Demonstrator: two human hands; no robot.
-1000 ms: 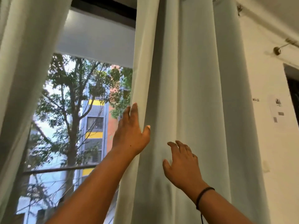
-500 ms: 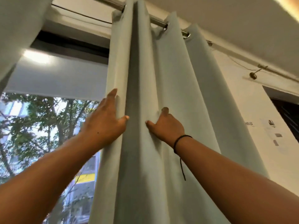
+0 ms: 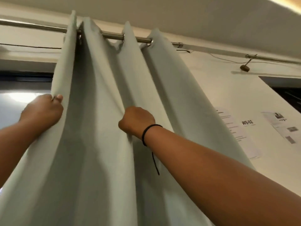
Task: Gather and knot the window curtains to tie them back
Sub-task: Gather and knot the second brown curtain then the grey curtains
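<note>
A pale grey-green curtain (image 3: 101,111) hangs in deep folds from a metal rod (image 3: 112,36) near the ceiling, threaded through eyelets. My left hand (image 3: 43,111) pinches the curtain's left edge between thumb and fingers, high up beside the window. My right hand (image 3: 136,119), with a black cord on the wrist, is closed on a middle fold of the same curtain, its fingers buried in the cloth. Both arms reach upward. The curtain's lower part runs out of view.
The dark window frame (image 3: 26,77) and bright glass lie to the left of the curtain. A white wall to the right carries paper notices (image 3: 247,128) and a second rod (image 3: 273,59) on a bracket. The ceiling is close above.
The view has tilted upward toward the rod. Both hands went from lying flat on the curtain to gripping it, the left on the edge, the right on a fold.
</note>
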